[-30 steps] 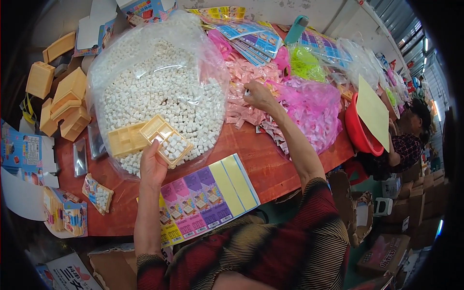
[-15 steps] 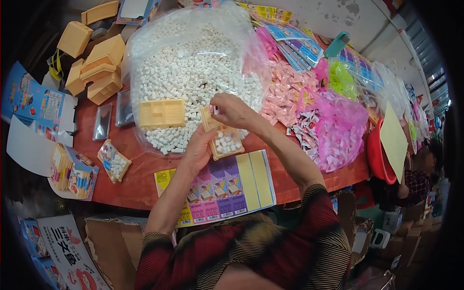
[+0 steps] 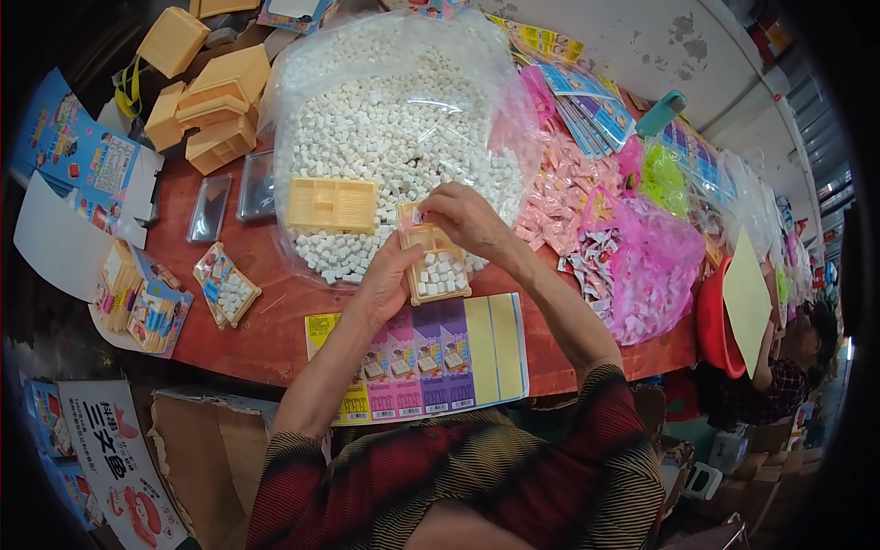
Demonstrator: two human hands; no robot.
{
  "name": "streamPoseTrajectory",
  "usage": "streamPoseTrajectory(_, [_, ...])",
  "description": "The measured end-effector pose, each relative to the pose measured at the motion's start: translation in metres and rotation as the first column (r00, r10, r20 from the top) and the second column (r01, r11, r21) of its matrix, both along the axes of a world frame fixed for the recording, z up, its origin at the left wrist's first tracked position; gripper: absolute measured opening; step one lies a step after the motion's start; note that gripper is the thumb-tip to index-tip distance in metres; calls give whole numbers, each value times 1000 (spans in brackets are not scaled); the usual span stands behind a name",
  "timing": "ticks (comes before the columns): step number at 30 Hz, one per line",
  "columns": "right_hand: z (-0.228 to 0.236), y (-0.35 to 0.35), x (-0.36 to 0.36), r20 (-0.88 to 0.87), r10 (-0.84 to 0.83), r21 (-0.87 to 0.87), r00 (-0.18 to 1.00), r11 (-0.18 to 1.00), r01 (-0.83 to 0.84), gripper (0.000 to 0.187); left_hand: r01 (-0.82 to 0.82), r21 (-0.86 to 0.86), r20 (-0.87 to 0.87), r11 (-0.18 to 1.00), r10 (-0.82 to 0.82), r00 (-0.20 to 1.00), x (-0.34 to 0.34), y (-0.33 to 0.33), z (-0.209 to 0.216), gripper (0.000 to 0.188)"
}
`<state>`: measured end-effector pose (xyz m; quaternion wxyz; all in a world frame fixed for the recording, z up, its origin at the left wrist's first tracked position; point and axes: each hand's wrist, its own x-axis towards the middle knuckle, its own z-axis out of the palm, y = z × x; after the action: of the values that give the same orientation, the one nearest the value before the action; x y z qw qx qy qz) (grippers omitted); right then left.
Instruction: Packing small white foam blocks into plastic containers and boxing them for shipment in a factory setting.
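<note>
My left hand (image 3: 387,277) grips a small pale-yellow plastic tray (image 3: 446,240) by its left side, thumb over the rim. White cubes (image 3: 442,274) fill the tray's near compartment. At the far end of the tray, the fingers of my right hand (image 3: 466,220) are pinched on a small pink packet (image 3: 407,221), partly hidden by them. Just beyond lies a big clear plastic bag (image 3: 394,101) heaped with white cubes. A second yellow tray (image 3: 332,204), with bare compartments, rests on the cubes to the left.
Pink packets (image 3: 561,197) and a pink bag (image 3: 646,275) lie right, near a red basin (image 3: 720,316). Printed card sheets (image 3: 495,353) lie at the front edge. Left are a filled tray (image 3: 226,286), a display box (image 3: 151,316) and stacked yellow trays (image 3: 225,82). Someone sits far right.
The whole view has shifted slightly. The held tray has turned straighter, and my right hand's fingers have come down with the pink packet into its far end.
</note>
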<state>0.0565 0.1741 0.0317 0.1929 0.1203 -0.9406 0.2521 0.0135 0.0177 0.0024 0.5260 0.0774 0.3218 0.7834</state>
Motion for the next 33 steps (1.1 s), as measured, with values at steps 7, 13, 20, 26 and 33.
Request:
streamPoseTrajectory(7, [9,-17,-1,-73,-41,59,997,997,45,14,-3,-60,-19,998,2,1000,3,1,1,33])
streamPoseTrajectory(13, [4,-21,-7,-22,-100,143,995,984,102,13,-24,-24,3,999,24,1000,5,2,-1,33])
streamPoseTrajectory(20, [8,-24,-4,-120,-150,59,981,986,158,13,-12,-40,-21,999,11,1000,4,2,-1,34])
streamPoseTrajectory(26, [-7,-30,-13,-163,-117,44,980,991,125,13,-39,16,34,999,38,999,7,2,2,36])
streamPoseTrajectory(33, [-2,-35,-11,-62,-260,105,964,958,266,15,-118,14,70,993,117,991,5,1,-8,36])
